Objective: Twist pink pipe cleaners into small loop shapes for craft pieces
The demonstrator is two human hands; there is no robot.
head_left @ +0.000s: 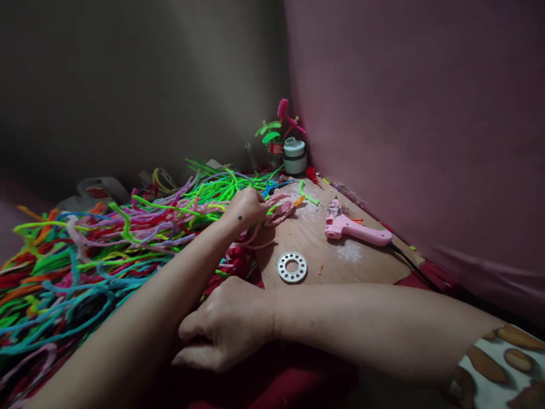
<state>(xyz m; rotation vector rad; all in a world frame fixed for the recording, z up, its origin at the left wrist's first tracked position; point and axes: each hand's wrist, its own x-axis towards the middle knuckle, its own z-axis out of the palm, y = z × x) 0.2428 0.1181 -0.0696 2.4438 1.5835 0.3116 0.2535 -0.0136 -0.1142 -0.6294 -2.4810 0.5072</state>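
Observation:
My left hand (249, 207) reaches forward to the edge of the colourful fuzzy pipe cleaners (149, 221). Its fingers are closed on pink pipe cleaners (284, 211), some of them looped; the fingertips are mostly hidden. Nearer to me, my right hand (225, 324) is beneath my left forearm, thumb and fingers pointing left and slightly apart, with nothing visible between them. A round metal disc with holes (292, 267) lies flat on the wooden board (315, 227), beyond my right wrist.
A pink glue gun (357, 232) lies on the board's right side, its black cord (411, 262) running off right. A small green piece (309, 193) is at the back. Behind stand a white-lidded jar (294, 155) and a pink fuzzy flower (283, 109). A pink wall (404, 113) bounds the right.

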